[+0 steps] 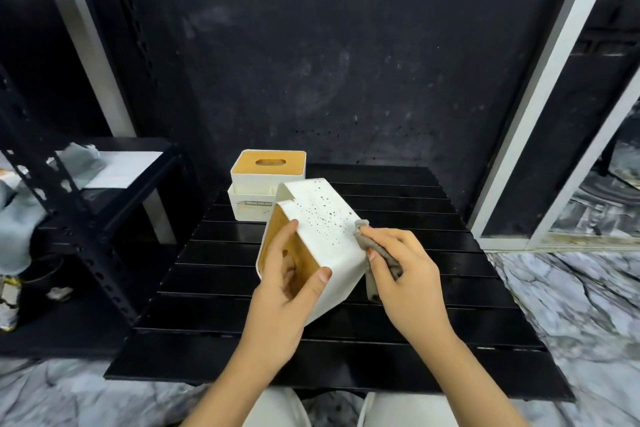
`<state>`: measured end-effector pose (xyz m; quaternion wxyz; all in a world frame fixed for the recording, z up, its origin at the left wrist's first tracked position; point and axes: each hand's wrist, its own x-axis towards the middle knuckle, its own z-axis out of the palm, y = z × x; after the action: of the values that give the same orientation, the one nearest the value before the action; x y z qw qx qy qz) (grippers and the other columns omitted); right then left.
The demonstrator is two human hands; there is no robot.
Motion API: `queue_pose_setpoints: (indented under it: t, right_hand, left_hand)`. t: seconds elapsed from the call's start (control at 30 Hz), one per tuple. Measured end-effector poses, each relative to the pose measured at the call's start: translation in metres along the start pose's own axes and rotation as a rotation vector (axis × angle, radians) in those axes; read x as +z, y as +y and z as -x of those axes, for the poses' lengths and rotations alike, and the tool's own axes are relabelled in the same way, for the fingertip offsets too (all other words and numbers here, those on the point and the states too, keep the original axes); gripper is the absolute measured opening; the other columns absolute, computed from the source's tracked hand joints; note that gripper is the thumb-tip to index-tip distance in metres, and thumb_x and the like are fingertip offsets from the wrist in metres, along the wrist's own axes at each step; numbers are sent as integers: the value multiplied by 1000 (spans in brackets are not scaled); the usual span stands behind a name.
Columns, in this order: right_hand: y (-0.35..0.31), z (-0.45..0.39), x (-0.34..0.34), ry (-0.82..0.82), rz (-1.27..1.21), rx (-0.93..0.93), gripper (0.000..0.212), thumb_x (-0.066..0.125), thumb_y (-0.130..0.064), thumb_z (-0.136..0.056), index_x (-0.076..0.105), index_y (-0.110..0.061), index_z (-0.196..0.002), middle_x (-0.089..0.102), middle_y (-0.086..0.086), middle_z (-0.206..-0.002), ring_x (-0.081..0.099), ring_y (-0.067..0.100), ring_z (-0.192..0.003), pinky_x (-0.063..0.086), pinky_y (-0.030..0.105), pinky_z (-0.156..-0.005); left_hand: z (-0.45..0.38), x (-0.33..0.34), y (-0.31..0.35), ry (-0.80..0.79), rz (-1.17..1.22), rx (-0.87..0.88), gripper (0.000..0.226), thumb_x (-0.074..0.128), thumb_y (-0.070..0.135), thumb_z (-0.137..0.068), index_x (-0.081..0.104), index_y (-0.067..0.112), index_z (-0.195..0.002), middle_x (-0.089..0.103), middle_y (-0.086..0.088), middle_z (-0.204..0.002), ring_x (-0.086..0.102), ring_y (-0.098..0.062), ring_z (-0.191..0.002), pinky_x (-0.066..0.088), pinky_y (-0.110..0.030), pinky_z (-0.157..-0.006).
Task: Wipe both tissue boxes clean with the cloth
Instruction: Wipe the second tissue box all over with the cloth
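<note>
- left hand (284, 291): fingers curled over the rim of the near tissue box (322, 246), thumb on its white side; box tipped on its side, lifted off the black tabletop (450, 288), speckled face up
- right hand (408, 274): fingers pinch the bunched grey cloth (375, 253) against the box's 3 o'clock edge
- second tissue box (268, 180): upright on the tabletop at 11 o'clock, just behind the held one
</note>
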<state>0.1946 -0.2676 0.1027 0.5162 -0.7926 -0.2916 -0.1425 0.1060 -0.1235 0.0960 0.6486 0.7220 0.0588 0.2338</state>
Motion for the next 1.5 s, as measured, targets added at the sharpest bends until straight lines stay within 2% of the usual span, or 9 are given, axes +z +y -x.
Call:
queue_pose_setpoints:
  t: [0.1, 0.27, 0.43, 0.53, 0.63, 0.8, 1.0, 1.17, 1.5]
  right_hand:
    - [-4, 7, 3, 29, 162, -93, 34, 56, -11, -89, 62, -30, -116, 51, -19, -113, 51, 10, -100, 47, 23, -85]
    - [-24, 23, 10, 2, 262, -263, 35, 45, -26, -86, 53, -36, -119, 44, -19, -121, 48, 8, -100, 51, 30, -77]
    - [-7, 17, 1, 8, 167, -169, 37, 52, -16, -88, 56, -36, -118, 46, -25, -112, 47, 8, -99, 52, 33, -78]
    - [2, 14, -3, 62, 190, -66, 36, 57, -10, -88, 61, -31, -118, 47, -25, -108, 47, 7, -97, 51, 32, -80]
    - [-7, 20, 1, 66, 214, -122, 36, 55, -15, -87, 59, -34, -117, 47, -25, -110, 48, 8, -94, 51, 32, -77]
    - [-16, 30, 7, 29, 172, -231, 33, 48, -25, -86, 56, -36, -115, 52, -22, -114, 50, 6, -98, 50, 29, -79]
    - [2, 21, 0, 74, 181, -101, 36, 54, -15, -87, 59, -36, -117, 49, -26, -110, 46, 4, -96, 51, 33, -78]
    - [-21, 32, 8, 11, 202, -238, 35, 44, -25, -85, 56, -38, -116, 51, -23, -112, 47, 5, -94, 51, 34, -72]
    - [3, 16, -4, 70, 249, -105, 38, 55, -14, -86, 59, -35, -117, 53, -21, -109, 43, 6, -91, 51, 41, -72]
  left_hand:
    - [0, 1, -3, -14, -37, 15, 68, 66, 36, -77, 31, 60, -130, 54, 27, -125, 52, 6, -116, 46, -12, -89]
    - [2, 3, -3, -52, -57, 38, 70, 65, 34, -77, 29, 66, -129, 50, 36, -126, 50, 5, -121, 46, -15, -91]
    - [5, 2, -3, -55, -96, 35, 72, 61, 40, -79, 18, 76, -124, 39, 48, -127, 42, 12, -124, 40, -5, -90]
    - [5, 3, -3, -61, -151, 19, 76, 59, 53, -75, 7, 75, -127, 30, 41, -137, 36, 11, -129, 36, -4, -92]
    - [6, 4, -2, -73, -181, 22, 83, 58, 45, -79, 0, 71, -132, 37, 31, -140, 41, 9, -126, 39, -12, -98]
    - [4, 2, -4, -97, -153, 26, 81, 61, 46, -79, 6, 68, -134, 45, 35, -134, 46, 9, -124, 41, -16, -99]
    - [4, 2, -6, -87, -191, 4, 82, 56, 62, -70, 2, 73, -130, 39, 30, -139, 41, 14, -123, 39, -6, -92]
    - [4, 3, -4, -104, -139, 0, 81, 65, 45, -81, 9, 62, -137, 49, 30, -133, 47, 11, -121, 40, -6, -92]
    - [6, 4, -4, -113, -162, 23, 82, 59, 58, -70, 7, 69, -133, 37, 29, -143, 39, 8, -129, 38, -21, -105]
